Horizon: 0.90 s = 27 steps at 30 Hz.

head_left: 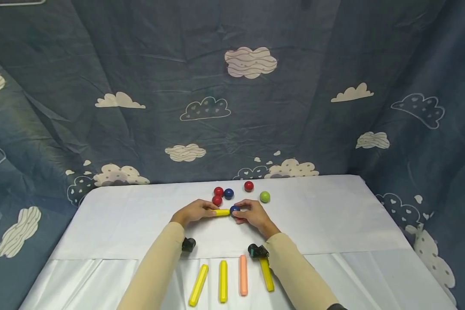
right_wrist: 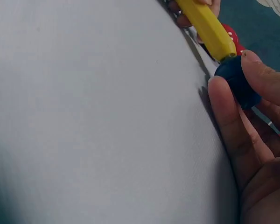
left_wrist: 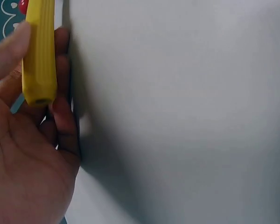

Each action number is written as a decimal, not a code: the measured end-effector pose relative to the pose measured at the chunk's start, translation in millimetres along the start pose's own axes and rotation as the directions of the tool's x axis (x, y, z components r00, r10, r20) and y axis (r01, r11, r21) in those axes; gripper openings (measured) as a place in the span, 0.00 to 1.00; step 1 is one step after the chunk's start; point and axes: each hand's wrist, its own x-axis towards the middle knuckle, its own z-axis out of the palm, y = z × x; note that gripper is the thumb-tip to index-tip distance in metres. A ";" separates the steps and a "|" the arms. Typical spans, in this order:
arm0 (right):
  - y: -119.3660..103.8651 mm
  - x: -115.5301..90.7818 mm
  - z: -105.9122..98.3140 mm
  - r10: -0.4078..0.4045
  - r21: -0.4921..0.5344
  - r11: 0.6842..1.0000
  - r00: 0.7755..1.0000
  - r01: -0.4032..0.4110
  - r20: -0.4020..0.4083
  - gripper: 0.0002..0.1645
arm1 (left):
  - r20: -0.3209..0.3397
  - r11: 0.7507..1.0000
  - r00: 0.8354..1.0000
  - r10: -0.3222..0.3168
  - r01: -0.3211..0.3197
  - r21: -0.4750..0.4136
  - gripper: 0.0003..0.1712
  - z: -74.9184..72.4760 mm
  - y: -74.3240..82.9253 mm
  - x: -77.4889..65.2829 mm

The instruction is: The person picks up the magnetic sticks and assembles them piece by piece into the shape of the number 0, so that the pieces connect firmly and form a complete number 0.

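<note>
Between thumb and fingers my left hand (head_left: pixel 193 212) holds a yellow ribbed rod (head_left: pixel 222 212), which has a hole in its near end (left_wrist: pixel 40 101) in the left wrist view. My right hand (head_left: pixel 255 215) pinches a dark blue ball (head_left: pixel 234 209) between thumb and fingertips. The rod's far end meets the ball, with a small dark piece at the joint in the right wrist view. Just behind the hands are two red balls (head_left: pixel 218 191) and another blue ball (head_left: pixel 228 193). Something red shows partly under the right hand's fingers.
Farther back lie a red ball (head_left: pixel 249 186) and a green ball (head_left: pixel 265 196). Along the front are two yellow rods (head_left: pixel 223 281), a pink rod (head_left: pixel 243 275) and a third yellow rod (head_left: pixel 268 275) partly under the right wrist. A cloud-patterned curtain (head_left: pixel 286 129) hangs behind the white table (head_left: pixel 139 224).
</note>
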 end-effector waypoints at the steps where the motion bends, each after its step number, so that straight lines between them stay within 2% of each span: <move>1: 0.3 0.0 0.0 0.007 0.002 1.000 1.000 -0.007 0.000 0.19 | 0.002 1.000 1.000 -0.012 0.012 -0.009 0.16 -0.9 -1.5 0.2; 5: 0.8 -0.3 0.5 0.012 0.004 1.000 1.000 -0.012 -0.003 0.20 | -0.016 0.998 0.999 -0.049 0.048 -0.052 0.17 -4.6 -5.2 -2.5; 10: -0.5 -0.7 0.2 0.032 0.003 0.999 0.999 -0.032 -0.022 0.20 | -0.067 0.995 0.995 -0.067 0.062 -0.079 0.16 -8.7 -7.8 -9.1; 18: -1.4 0.8 0.6 0.002 -0.006 1.000 1.000 -0.002 -0.021 0.19 | -0.137 0.997 0.988 -0.072 0.066 -0.052 0.15 -12.5 -9.9 -6.9; 22: -0.3 1.1 0.4 -0.012 -0.043 0.999 1.000 0.011 -0.026 0.19 | -0.207 0.996 0.975 -0.085 0.084 -0.011 0.16 -8.8 -8.0 -1.4; 27: 0.5 0.0 -1.5 -0.025 -0.067 0.997 0.999 0.024 -0.024 0.19 | -0.294 0.988 0.947 -0.132 0.151 0.040 0.20 -2.7 2.1 5.8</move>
